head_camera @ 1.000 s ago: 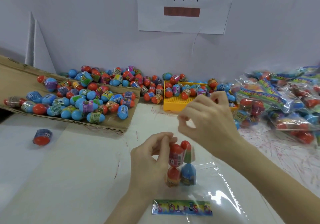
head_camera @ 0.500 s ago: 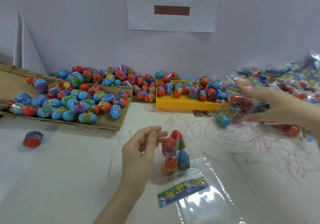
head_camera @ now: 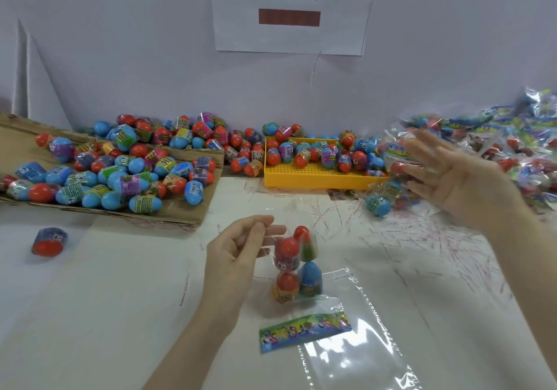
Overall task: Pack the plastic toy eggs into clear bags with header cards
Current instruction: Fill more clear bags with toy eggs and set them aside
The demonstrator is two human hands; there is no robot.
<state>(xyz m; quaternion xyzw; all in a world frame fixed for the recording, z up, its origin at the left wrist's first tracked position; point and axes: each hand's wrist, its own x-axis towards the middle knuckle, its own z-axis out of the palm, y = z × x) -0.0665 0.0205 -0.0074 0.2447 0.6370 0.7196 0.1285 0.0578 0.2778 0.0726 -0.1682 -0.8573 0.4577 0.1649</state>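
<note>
Eggs [head_camera: 297, 266], four of them, sit in a clear bag [head_camera: 301, 214] near the middle of the table [head_camera: 105, 284], stacked two over two. The bag's long axis runs up from the table and leans a little toward the far edge; the red caps point up. Its upper end is hard to make out against the white surface. The left hand [head_camera: 238, 254] holds the bag on its left side, the grip pinched with thumb and fingertips on the film beside the upper eggs.

Just below the eggs lies a header card [head_camera: 304, 332], long axis along the near edge, right end tilted slightly up. It rests on a flat empty bag [head_camera: 355, 338] that runs off the near edge of the view.

The right hand [head_camera: 452, 175] hovers above the far right of the table, fingers spread and blurred, holding nothing, beside a heap of packed bags [head_camera: 512, 148] that the right edge of the view cuts off.

At the far edge a yellow tray [head_camera: 316, 178] holds loose eggs, and a cardboard sheet [head_camera: 187, 211] at the far left carries many more. One egg [head_camera: 48, 242] lies alone near the left edge. Open table stretches left of the left hand and between the two hands. A paper sign [head_camera: 289, 9] on the wall is cut off at the top.
</note>
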